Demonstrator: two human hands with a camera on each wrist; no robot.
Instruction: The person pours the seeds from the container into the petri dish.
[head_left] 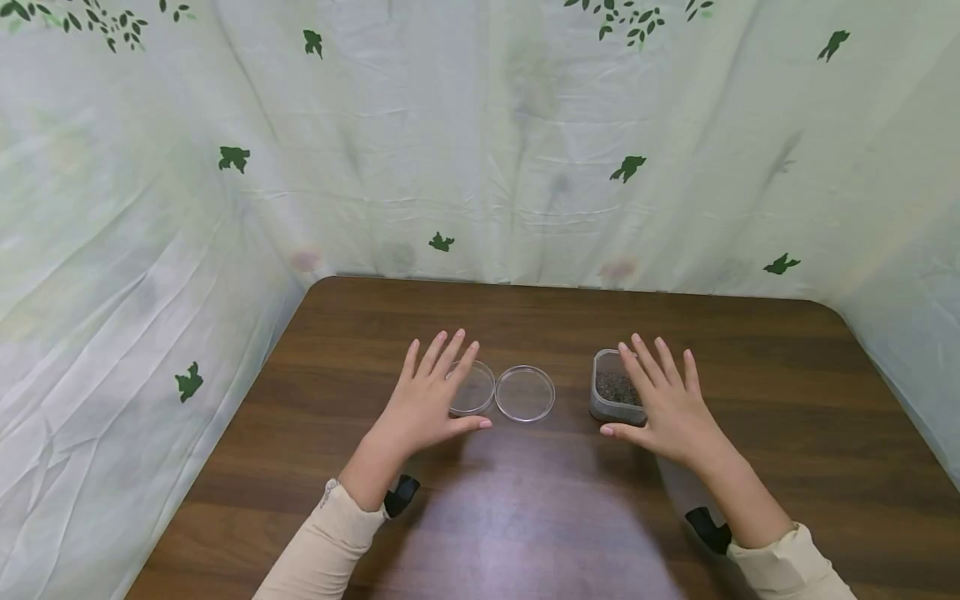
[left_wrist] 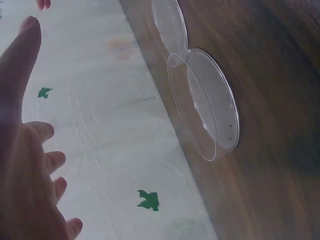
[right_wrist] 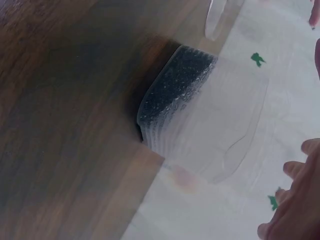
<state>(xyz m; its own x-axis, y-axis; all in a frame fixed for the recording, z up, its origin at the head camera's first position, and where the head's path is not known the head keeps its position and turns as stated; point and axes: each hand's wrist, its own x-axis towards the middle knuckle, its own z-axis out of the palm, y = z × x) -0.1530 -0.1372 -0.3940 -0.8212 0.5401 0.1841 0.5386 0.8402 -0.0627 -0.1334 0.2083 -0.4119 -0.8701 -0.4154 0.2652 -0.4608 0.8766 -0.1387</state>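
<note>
Two clear round petri dish halves lie side by side on the table. My left hand, fingers spread, hovers over the left one, a deeper dish, and hides part of it. Just right of that lies the shallower dish half. My right hand is spread above a clear plastic tub and covers its right side. Dark, grainy, soil-like material fills the lower part of the tub. Neither hand holds anything.
The brown wooden table has rounded far corners. A pale curtain with green bird and leaf prints hangs behind it and along both sides. Dark straps sit at both wrists.
</note>
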